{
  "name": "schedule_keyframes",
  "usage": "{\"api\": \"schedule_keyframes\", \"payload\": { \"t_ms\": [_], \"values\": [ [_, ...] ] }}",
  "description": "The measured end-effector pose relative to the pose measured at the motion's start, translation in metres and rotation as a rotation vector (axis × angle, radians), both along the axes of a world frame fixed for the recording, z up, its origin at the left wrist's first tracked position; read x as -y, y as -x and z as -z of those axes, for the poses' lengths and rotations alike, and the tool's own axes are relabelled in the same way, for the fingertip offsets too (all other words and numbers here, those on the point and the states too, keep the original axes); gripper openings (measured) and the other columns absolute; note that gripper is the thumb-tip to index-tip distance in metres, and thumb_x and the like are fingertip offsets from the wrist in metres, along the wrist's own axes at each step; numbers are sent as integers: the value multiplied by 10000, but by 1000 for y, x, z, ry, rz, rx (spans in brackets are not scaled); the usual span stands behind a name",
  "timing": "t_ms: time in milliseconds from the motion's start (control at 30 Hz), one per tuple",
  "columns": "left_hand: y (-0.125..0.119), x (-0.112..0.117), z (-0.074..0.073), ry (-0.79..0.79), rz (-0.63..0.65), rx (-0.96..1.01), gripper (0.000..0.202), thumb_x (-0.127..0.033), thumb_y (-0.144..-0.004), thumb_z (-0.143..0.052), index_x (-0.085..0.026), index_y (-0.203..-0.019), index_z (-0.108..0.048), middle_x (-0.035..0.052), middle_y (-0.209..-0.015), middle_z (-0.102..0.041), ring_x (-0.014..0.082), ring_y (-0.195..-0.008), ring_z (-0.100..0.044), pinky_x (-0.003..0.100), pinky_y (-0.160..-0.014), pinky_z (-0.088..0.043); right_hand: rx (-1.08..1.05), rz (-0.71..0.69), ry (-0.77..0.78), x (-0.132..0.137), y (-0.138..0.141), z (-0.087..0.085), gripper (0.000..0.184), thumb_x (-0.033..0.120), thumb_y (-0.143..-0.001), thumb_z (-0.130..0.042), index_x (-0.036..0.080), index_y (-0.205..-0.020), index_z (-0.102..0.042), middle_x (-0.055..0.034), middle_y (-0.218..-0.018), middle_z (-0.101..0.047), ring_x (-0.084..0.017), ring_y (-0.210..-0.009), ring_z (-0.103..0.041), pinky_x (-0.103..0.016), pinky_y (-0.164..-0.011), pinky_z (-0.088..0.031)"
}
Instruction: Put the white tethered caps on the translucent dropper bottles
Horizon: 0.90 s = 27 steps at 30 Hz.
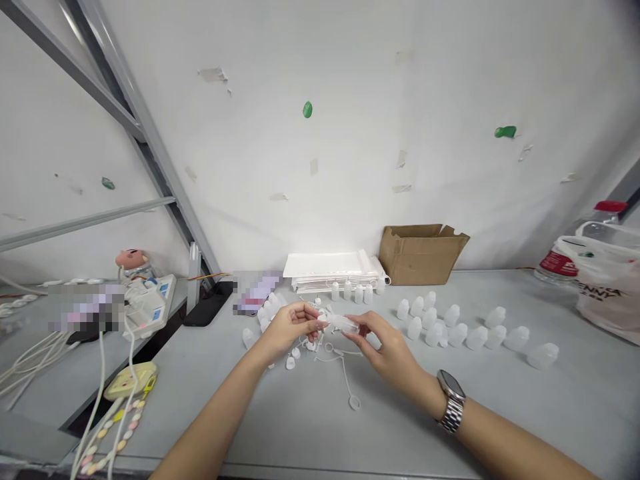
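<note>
Between my two hands a small translucent white plastic bottle (343, 324) lies on its side in the air above the table. My right hand (387, 347) grips its right end between thumb and fingers. At its left end, my left hand (296, 325) pinches a small white cap, partly hidden by the fingers. Whether the cap is seated on the bottle I cannot tell. Below the hands lie loose white caps (291, 363) and thin white straps with a ring (355, 403). More bottles (477, 338) stand or lie to the right, and others (273, 305) cluster behind my left hand.
A stack of white packets (333, 272) and a cardboard box (423, 257) sit against the wall. Phones (257, 293), a power strip (150, 307), cables and a bead strap (127, 433) occupy the left. A plastic bag (613, 287) and a red-capped bottle (559, 263) stand far right.
</note>
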<state>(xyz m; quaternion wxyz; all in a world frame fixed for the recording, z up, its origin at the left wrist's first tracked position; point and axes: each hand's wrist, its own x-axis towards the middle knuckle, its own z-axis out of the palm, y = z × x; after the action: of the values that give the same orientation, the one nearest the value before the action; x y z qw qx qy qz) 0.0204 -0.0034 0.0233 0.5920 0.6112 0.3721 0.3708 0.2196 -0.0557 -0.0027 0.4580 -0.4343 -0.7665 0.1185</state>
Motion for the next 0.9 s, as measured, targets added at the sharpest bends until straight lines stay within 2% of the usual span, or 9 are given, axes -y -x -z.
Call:
{"api": "schedule_keyframes", "payload": {
  "t_ms": [167, 300, 400, 533, 733, 833, 900],
  "values": [
    [-3, -2, 6, 18, -8, 20, 244, -296, -602, -727, -135, -706, -577, -16, -578, -604, 97, -490, -549, 232, -487, -447, 88, -30, -70, 0, -1, 3, 198, 247, -866, -476, 200, -1056, -511, -40, -780, -572, -169, -710, -549, -334, -674, -472],
    [-4, -2, 8, -34, -55, -5, 197, -268, -591, -728, -134, -687, -621, -20, -571, -600, 96, -529, -548, 217, -509, -423, 146, -15, -145, 0, -2, 4, 205, 220, -862, -481, 187, -1062, -512, -57, -792, -576, -182, -722, -547, -345, -666, -471],
    [-4, -2, 9, -68, -71, -47, 153, -239, -590, -719, -136, -668, -638, -9, -580, -620, 110, -568, -561, 218, -529, -416, 198, -29, -196, -1, -5, 1, 228, 177, -863, -466, 182, -1087, -510, -78, -845, -586, -196, -769, -545, -352, -676, -468],
    [-5, 0, 10, -95, -57, -87, 87, -199, -616, -684, -142, -660, -636, 0, -586, -649, 122, -589, -592, 215, -536, -426, 244, -68, -192, -2, -10, -4, 235, 144, -861, -457, 173, -1087, -514, -80, -860, -591, -194, -776, -530, -345, -672, -466],
    [-7, 5, 8, -52, 10, -53, 102, -219, -658, -646, -132, -688, -602, 10, -597, -660, 133, -511, -614, 225, -462, -461, 322, -101, -280, -5, -14, -13, 226, 102, -864, -421, 163, -1054, -528, -80, -825, -587, -183, -740, -508, -334, -639, -465],
    [-8, 7, 8, -33, 6, -53, 112, -221, -652, -654, -131, -691, -600, 1, -567, -649, 130, -478, -612, 245, -486, -493, 349, -112, -310, -4, -15, -15, 235, 100, -872, -398, 163, -1058, -527, -80, -813, -584, -176, -708, -497, -329, -616, -463],
    [-9, 9, 7, -33, -17, -53, 115, -229, -652, -656, -133, -682, -601, -6, -544, -639, 129, -471, -611, 251, -500, -506, 323, -124, -277, -3, -15, -15, 232, 106, -871, -405, 165, -1063, -521, -81, -823, -584, -176, -718, -504, -331, -622, -467]
  ]
}}
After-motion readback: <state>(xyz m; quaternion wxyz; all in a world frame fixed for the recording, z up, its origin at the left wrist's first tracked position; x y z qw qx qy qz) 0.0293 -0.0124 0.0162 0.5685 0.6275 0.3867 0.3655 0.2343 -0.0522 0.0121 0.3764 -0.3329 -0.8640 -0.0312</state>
